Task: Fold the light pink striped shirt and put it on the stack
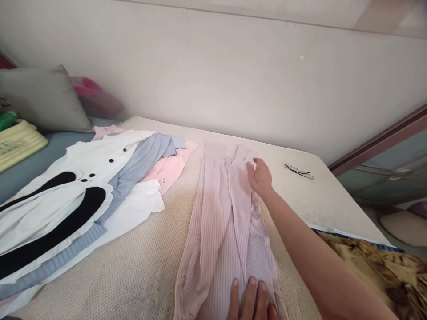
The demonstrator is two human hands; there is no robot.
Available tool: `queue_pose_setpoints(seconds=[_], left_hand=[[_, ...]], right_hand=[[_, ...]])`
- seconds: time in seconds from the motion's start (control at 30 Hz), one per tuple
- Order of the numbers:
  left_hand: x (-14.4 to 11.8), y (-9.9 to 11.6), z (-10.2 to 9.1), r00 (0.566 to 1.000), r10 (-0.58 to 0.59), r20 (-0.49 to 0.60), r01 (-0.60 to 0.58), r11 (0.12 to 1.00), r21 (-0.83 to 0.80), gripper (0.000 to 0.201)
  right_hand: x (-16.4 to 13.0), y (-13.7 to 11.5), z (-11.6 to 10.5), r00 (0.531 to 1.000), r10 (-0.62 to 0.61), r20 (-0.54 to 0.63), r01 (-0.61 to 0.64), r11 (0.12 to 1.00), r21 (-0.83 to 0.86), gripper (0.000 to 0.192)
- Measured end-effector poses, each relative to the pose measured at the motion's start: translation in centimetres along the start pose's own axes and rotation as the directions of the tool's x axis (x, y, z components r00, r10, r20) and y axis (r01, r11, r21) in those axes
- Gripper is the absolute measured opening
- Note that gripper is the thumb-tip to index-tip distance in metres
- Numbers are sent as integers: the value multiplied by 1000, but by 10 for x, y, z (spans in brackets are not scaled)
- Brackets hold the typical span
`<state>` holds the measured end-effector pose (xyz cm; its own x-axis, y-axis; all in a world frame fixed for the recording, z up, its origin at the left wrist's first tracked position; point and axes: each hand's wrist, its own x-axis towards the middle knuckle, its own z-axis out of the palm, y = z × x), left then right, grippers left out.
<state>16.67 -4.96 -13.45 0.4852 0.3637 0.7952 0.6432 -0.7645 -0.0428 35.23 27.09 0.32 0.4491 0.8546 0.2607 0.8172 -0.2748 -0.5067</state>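
In the head view, a pale pink striped garment [216, 200] lies lengthwise on the bed [143, 262], its upper end near the far edge by the wall [213, 71]. The right hand [260, 178] touches its upper right side, fingers bent and narrow; I cannot tell whether they grip cloth. The left hand [251, 304], partly cut off, rests on its lower part with fingers straight and slightly apart. Glasses [299, 171] lie toward the bed's far right corner; overlapping clothes [96, 155] cover its left side.

Two hands [262, 178], one lilac garment [215, 213], one grey cushion [42, 98], one eyeglasses pair [300, 172], four black buttons [111, 160].
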Motion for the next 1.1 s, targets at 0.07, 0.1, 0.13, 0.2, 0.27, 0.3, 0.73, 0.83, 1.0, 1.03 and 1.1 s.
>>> queue_pose_setpoints(seconds=[0.07, 0.1, 0.13, 0.2, 0.27, 0.3, 0.73, 0.83, 1.0, 1.03, 1.1], left_hand=[[8, -9, -8, 999, -22, -40, 21, 1000, -21, 38], [12, -13, -13, 998, -35, -46, 33, 999, -29, 37], [16, -16, -18, 999, -37, -37, 36, 999, -34, 37], [24, -23, -30, 1000, -3, 21, 4, 999, -48, 36], [30, -30, -44, 989, 61, 134, -50, 995, -83, 37], [34, -34, -52, 975, 92, 203, -72, 992, -105, 40], [99, -92, -115, 695, 117, 709, 276, 868, -413, 64], [116, -122, -116, 682, -10, 731, 361, 874, -325, 43], [163, -172, -66, 654, -130, 745, 376, 910, -172, 31], [180, -181, -46, 635, -158, 756, 380, 916, -128, 29], [217, -198, 0, 605, -236, 761, 390, 920, -25, 25]], right_hand=[[-31, -5, 8, 975, -156, 159, 175, 978, -114, 60], [-43, -8, 14, 944, -207, 256, 251, 956, -152, 64], [-51, -12, 18, 914, -226, 336, 296, 940, -173, 67], [-57, -19, 21, 868, -207, 451, 316, 931, -181, 70], [-53, -24, 11, 839, -154, 523, 272, 950, -157, 69], [-51, -25, 2, 824, -134, 551, 251, 958, -142, 69], [-258, -22, -151, 783, -193, 591, 224, 974, 21, 33], [-272, -25, -145, 704, -137, 697, 259, 963, -72, 23], [-257, -24, -144, 695, -146, 704, 298, 950, -97, 24], [-255, -23, -144, 713, -153, 685, 297, 950, -97, 24], [-255, -22, -141, 740, -152, 655, 277, 957, -91, 23]])
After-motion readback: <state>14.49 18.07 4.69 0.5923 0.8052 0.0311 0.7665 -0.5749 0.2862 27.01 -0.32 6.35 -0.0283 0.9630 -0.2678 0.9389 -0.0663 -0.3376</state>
